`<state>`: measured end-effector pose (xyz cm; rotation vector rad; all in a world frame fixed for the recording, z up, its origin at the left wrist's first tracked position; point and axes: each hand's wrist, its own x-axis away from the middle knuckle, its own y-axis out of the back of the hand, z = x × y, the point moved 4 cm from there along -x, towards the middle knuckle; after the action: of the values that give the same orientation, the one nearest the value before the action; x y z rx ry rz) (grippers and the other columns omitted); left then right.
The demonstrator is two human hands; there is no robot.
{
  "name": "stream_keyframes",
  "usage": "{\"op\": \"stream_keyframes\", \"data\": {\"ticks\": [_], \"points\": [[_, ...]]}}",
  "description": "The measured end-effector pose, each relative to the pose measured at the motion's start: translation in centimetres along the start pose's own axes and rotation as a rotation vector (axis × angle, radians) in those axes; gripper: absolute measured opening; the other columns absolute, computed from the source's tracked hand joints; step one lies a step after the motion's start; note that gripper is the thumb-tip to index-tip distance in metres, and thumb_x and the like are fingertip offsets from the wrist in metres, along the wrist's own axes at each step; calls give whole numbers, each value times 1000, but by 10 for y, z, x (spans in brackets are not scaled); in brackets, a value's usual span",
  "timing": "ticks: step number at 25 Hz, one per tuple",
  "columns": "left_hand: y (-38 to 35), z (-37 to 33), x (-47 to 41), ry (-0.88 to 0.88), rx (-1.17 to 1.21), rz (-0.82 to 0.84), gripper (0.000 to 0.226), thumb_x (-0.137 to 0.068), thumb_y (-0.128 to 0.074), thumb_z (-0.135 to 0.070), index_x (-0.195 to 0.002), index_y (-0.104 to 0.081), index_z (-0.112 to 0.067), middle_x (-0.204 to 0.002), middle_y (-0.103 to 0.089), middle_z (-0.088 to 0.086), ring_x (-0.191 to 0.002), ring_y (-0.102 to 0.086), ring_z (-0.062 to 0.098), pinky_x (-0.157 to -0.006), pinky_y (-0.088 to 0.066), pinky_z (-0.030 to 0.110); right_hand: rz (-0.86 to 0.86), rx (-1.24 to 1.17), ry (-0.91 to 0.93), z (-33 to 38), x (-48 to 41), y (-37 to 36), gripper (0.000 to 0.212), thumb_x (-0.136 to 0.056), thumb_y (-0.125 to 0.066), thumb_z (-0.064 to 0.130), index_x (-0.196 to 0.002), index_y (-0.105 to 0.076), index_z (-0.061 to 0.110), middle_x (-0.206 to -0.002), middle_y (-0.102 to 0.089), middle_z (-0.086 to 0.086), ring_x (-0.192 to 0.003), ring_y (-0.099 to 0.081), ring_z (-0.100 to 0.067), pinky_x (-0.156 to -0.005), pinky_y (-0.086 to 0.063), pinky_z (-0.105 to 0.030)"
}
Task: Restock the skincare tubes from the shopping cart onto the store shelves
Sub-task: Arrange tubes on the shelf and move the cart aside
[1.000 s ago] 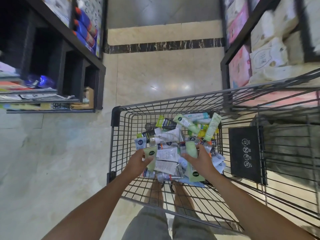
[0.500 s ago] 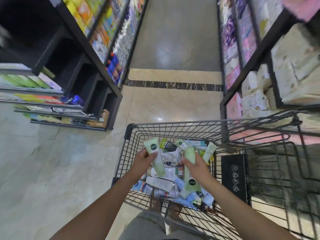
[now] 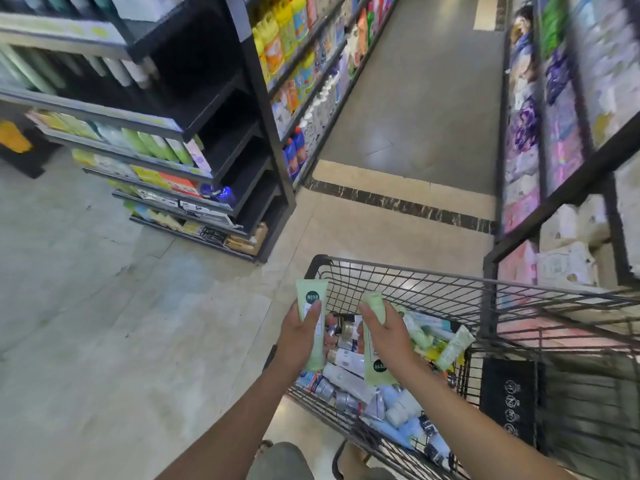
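Skincare tubes (image 3: 346, 375) mostly lie heaped in the black wire shopping cart (image 3: 398, 266); the left hand (image 3: 299, 336) curls round one pale green plastic tube (image 3: 311, 289), the right hand (image 3: 391, 336) grips a second green tube (image 3: 376, 371), neither yet on the dark metal shelves (image 3: 242, 157), so much restocking seems left

open aisle (image 3: 426, 109), shelves (image 3: 194, 133) left, cart (image 3: 485, 299) right
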<state>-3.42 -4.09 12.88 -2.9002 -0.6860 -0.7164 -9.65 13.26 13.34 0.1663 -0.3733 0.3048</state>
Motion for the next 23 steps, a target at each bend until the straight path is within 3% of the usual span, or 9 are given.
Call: {"op": "stream_keyframes", "data": {"ticks": [2, 7, 12, 16, 19, 23], "points": [[26, -2, 10, -32, 20, -55, 20, -106, -56, -36, -109, -58, -16, -83, -76, 16, -53, -64, 26, -47, -53, 32, 47, 34, 27, 10, 1, -32, 29, -97, -61, 47, -99, -64, 18, -75, -66, 4, -66, -65, -10, -62, -50, -22], [108, -10, 37, -88, 81, -184, 21, -106, -55, -31, -99, -55, -11, -70, -64, 14, -45, -55, 26, -45, -48, 32, 193, 97, 97, 39, 18, -123, 23, -101, -59, 35, -94, -62, 13, -65, -65, -3, -53, -63, -17, -52, -51, -32], [218, -16, 66, -146, 139, -294, 23, -106, -55, -31, -100, -54, -9, -69, -66, 11, -47, -56, 27, -46, -48, 35, 323, 136, 111, 63, 50, -236, 35, -101, -59, 37, -97, -58, 2, -64, -63, -9, -47, -61, -25, -46, -48, -33], [312, -11, 92, -195, 202, -368, 23, -106, -55, -29, -100, -51, -7, -69, -64, 10, -46, -53, 26, -45, -47, 34, 385, 139, 82, 68, 78, -329, 24, -99, -63, 35, -104, -58, 12, -74, -67, -14, -57, -65, -29, -58, -54, -44], [372, 0, 110, -191, 260, -440, 24, -107, -54, -27, -102, -50, -4, -69, -63, 11, -46, -51, 26, -46, -45, 33, 453, 176, 14, 73, 96, -388, 11, -102, -58, 29, -106, -55, 20, -86, -73, -22, -69, -72, -29, -66, -56, -41], [429, 10, 130, -203, 319, -520, 25, -106, -55, -26, -103, -49, -3, -70, -62, 13, -44, -50, 25, -44, -45, 31, 466, 333, 158, 82, 111, -449, 11, -94, -68, 36, -102, -64, 29, -93, -73, 0, -85, -71, -18, -78, -56, -39]]}}
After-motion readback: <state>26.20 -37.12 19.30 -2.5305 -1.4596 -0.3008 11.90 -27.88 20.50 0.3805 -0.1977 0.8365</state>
